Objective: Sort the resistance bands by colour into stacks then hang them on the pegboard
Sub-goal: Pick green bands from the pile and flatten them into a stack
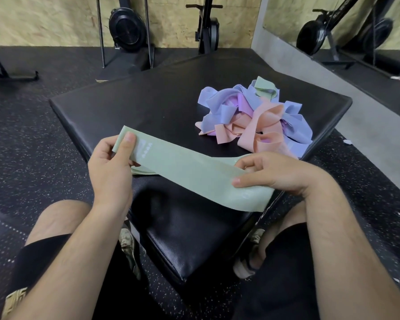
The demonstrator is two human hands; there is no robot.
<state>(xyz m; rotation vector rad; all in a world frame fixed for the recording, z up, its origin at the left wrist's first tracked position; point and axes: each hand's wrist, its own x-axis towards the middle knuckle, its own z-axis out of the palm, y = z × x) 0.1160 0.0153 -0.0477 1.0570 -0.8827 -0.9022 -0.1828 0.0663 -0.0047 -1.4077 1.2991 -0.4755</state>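
Both hands point(111, 167) point(270, 174) hold green band point(194, 174) taut over mat point(125, 107).

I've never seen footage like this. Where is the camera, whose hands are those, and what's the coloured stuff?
No machine here: the one picture comes from a camera worn on a person's head, looking down at their own hands. The left hand and right hand each pinch an end of a green band, held between them over a black pad. A small green stack lies beneath the left hand. Further right sits a tangled pile of blue, peach, purple and green bands.
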